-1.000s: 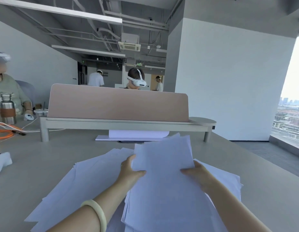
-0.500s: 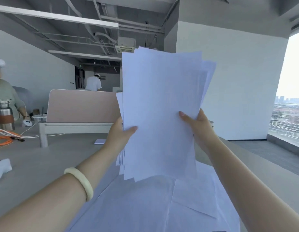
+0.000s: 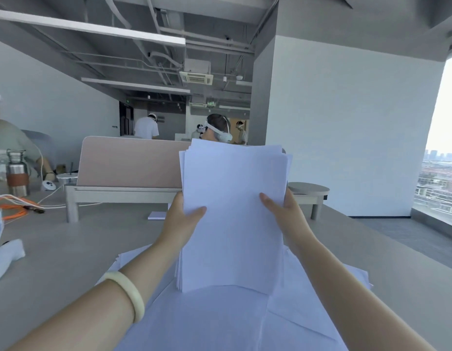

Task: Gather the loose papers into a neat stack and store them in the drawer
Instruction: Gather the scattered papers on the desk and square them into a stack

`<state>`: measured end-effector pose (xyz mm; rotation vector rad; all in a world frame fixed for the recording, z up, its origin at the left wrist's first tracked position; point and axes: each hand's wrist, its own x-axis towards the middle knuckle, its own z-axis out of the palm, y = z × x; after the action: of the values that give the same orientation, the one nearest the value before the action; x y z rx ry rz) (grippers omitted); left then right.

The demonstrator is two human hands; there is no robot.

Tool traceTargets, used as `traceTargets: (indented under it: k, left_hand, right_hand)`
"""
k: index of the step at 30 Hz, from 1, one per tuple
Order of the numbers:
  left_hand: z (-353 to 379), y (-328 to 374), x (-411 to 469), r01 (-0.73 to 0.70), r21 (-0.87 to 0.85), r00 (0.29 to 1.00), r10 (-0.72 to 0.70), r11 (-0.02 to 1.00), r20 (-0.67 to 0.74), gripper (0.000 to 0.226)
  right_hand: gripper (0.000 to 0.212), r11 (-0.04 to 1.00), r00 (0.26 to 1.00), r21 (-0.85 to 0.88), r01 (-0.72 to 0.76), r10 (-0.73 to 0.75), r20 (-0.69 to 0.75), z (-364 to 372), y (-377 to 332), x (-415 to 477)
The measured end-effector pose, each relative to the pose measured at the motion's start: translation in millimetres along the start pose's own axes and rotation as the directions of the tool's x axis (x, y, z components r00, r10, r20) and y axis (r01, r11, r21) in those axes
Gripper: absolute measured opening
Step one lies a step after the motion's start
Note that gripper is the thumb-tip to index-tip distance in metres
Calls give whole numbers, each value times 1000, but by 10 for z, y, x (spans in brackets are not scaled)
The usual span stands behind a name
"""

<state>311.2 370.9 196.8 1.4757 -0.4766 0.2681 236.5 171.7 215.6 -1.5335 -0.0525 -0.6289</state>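
Observation:
I hold a stack of white papers (image 3: 232, 214) upright in front of me, its bottom edge resting on the loose sheets (image 3: 220, 320) spread over the grey desk (image 3: 68, 249). My left hand (image 3: 180, 221) grips the stack's left edge, thumb on the front. On the right edge sits my right hand (image 3: 285, 211), thumb also on the front. The stack's edges are nearly flush, with a few sheets offset at the top left. No drawer is in view.
A pink divider on a low shelf (image 3: 128, 165) crosses the desk behind the stack. A steel bottle (image 3: 16, 173), orange and white cables (image 3: 14, 209) and a white cloth (image 3: 7, 254) lie at the left. People with headsets sit beyond. The desk's right edge drops to the floor.
The stack was lifted off the desk and raised upright high, then came down so that its bottom edge now meets the sheets on the desk. Its edges are more even than before.

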Motion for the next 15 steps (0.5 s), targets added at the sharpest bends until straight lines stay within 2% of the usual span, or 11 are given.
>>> traceTargets:
  k: [4, 9, 12, 15]
  left_hand:
    - [-42, -321, -223, 117, 23, 993, -117, 993, 25, 24]
    - [-46, -235, -151, 66, 62, 998, -65, 996, -28, 17]
    - [-68, -129, -54, 81, 19, 997, -81, 997, 0, 12]
    - [-117, -105, -69, 86, -18, 996, -86, 996, -8, 21]
  right_hand:
    - [24, 996, 996, -26, -82, 80, -50, -13, 337, -216]
    - [15, 996, 996, -54, -66, 62, -70, -24, 259, -160]
    - [17, 999, 998, -24, -25, 24, -63, -36, 126, -111]
    - [33, 1000, 995, 9, -15, 15, -97, -88, 149, -112]
